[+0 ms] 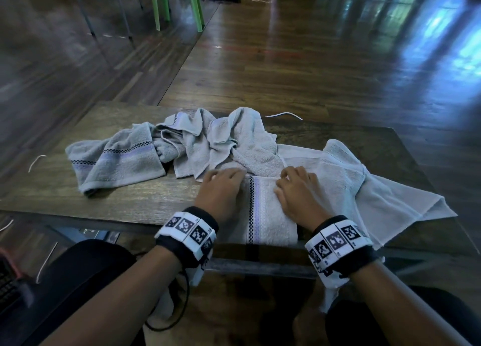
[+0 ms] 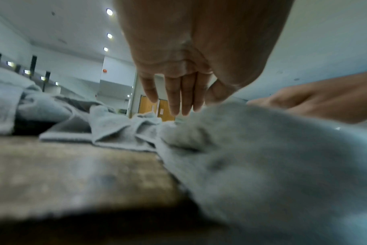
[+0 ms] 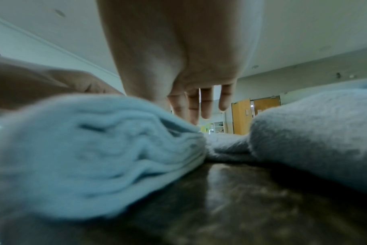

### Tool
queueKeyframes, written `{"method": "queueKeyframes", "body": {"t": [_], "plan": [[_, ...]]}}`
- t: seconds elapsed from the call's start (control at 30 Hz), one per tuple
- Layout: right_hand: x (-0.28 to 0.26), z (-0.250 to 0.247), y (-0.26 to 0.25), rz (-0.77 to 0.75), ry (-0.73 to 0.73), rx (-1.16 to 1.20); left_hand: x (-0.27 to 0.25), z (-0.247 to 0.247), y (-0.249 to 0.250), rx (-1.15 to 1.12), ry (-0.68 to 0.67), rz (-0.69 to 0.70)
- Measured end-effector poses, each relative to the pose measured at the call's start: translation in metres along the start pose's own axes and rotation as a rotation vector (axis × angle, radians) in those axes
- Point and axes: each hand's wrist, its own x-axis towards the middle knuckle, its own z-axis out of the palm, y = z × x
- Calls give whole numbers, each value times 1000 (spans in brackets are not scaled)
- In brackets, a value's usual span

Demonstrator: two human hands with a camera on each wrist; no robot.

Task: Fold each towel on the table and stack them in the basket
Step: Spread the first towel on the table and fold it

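A folded grey towel (image 1: 268,215) with a black checkered stripe lies at the near edge of the wooden table (image 1: 130,205), overhanging it slightly. My left hand (image 1: 221,187) rests flat on the towel's left part, fingers straight (image 2: 178,99). My right hand (image 1: 299,189) lies on its right part, fingertips at the far edge, fingers extended and slightly spread (image 3: 199,106). Neither hand grips the cloth. The towel's stacked layers (image 3: 84,149) show in the right wrist view. No basket is clearly in view.
Crumpled grey towels (image 1: 208,142) are piled behind the hands, one striped towel (image 1: 117,163) lying to the left. A thin pale towel (image 1: 390,200) spreads off the right side. Green chair (image 1: 177,5) stands far back. A dark meshed object (image 1: 10,286) sits at lower left.
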Motion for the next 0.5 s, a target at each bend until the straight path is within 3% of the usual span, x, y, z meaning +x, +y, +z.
{"method": "queueKeyframes", "body": {"t": [0.2, 0.5], "plan": [[-19, 15, -27, 235, -122, 298, -19, 38, 15, -13, -206, -100], [-16, 34, -30, 263, -246, 210, -19, 54, 3, -1, -164, -171]]}}
